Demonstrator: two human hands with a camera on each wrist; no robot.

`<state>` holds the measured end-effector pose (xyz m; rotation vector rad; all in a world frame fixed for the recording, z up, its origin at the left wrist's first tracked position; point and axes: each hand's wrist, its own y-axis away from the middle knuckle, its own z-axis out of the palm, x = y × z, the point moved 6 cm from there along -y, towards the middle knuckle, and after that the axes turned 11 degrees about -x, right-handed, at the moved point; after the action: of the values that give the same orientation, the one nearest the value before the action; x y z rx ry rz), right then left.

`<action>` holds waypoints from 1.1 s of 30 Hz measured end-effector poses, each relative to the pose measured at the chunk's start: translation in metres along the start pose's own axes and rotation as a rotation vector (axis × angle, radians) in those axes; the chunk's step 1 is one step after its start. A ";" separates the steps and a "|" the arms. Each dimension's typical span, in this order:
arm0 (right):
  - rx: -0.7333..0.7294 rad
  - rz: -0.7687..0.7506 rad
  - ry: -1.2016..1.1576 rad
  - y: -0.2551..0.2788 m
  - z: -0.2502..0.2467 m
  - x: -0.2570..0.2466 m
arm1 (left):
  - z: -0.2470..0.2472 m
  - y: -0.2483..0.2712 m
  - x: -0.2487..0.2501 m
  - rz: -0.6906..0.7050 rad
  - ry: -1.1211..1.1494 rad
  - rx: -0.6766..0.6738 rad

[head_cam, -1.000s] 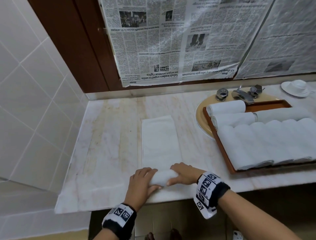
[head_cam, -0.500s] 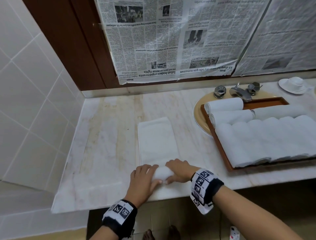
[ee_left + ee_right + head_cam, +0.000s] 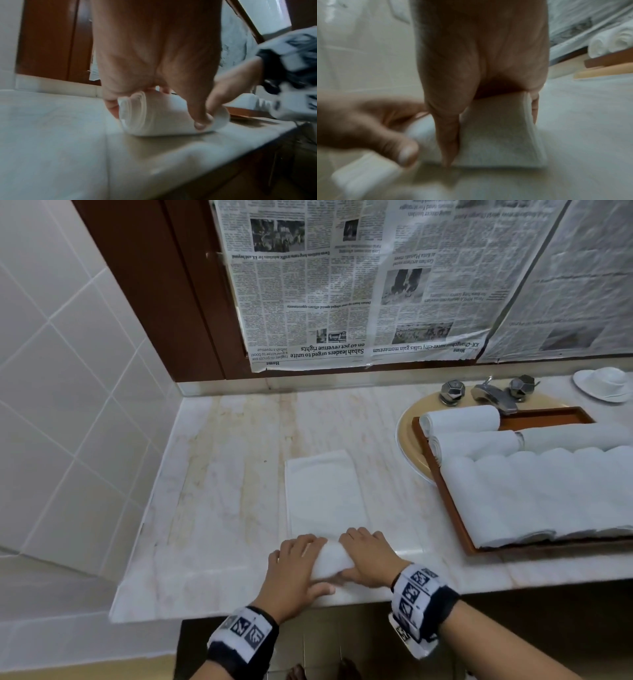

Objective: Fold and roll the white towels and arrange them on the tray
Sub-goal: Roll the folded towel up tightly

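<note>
A white towel (image 3: 325, 494) lies as a folded strip on the marble counter (image 3: 222, 508), and its near end is wound into a roll (image 3: 330, 558). My left hand (image 3: 291, 573) curls over the roll's left end and my right hand (image 3: 368, 556) over its right end. The left wrist view shows my left hand (image 3: 154, 54) with its thumb and fingers round the roll (image 3: 163, 116), whose spiral end faces the camera. In the right wrist view my right hand (image 3: 479, 54) presses its thumb into the towel (image 3: 496, 135). At the right, the brown tray (image 3: 548, 419) holds several rolled towels (image 3: 534, 494).
The tray sits over a yellow sink basin (image 3: 407, 433) with a chrome faucet (image 3: 493, 395) behind it. A white dish (image 3: 606, 383) stands at the far right. Newspaper (image 3: 359, 285) covers the wall behind. A tiled wall (image 3: 68, 405) bounds the counter's left side.
Both hands have rolled the towel away from me. The roll is thicker and the flat strip ahead of it is shorter.
</note>
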<state>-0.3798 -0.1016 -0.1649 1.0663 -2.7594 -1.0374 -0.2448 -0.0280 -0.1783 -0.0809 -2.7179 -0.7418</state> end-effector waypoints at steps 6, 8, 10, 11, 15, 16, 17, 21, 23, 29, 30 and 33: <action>-0.118 0.020 -0.185 0.002 0.005 0.005 | -0.004 -0.011 -0.012 0.006 0.165 -0.107; 0.114 0.056 0.020 0.011 0.010 0.000 | -0.011 -0.019 -0.017 0.005 0.230 -0.236; 0.202 0.100 0.121 0.017 0.021 -0.008 | -0.016 -0.025 -0.018 0.018 0.280 -0.295; 0.239 0.084 0.140 0.016 0.021 -0.011 | -0.017 -0.026 -0.016 0.023 0.290 -0.307; 0.123 0.009 0.096 0.004 0.006 -0.006 | -0.012 -0.014 -0.010 -0.048 0.092 -0.069; 0.079 -0.007 0.042 0.000 0.002 -0.001 | -0.012 -0.007 -0.006 -0.046 0.004 0.046; 0.014 -0.012 -0.023 -0.004 -0.002 0.002 | -0.007 -0.002 -0.002 -0.039 -0.065 0.111; -0.234 -0.012 -0.238 -0.007 -0.005 0.010 | -0.001 0.003 0.005 -0.066 -0.133 0.141; -0.206 -0.005 -0.267 -0.003 0.000 0.012 | -0.004 -0.003 0.001 -0.111 -0.108 0.025; 0.256 0.083 0.149 0.017 0.020 -0.009 | -0.025 -0.024 -0.006 -0.117 0.086 -0.301; 0.266 0.094 0.147 0.015 0.022 -0.010 | -0.025 -0.025 -0.007 -0.115 0.080 -0.313; 0.202 0.059 0.126 0.008 0.012 -0.007 | -0.025 -0.016 -0.004 -0.100 0.021 -0.171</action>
<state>-0.3822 -0.0863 -0.1680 1.0228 -2.8192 -0.6714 -0.2357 -0.0541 -0.1674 0.0236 -2.6489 -0.9974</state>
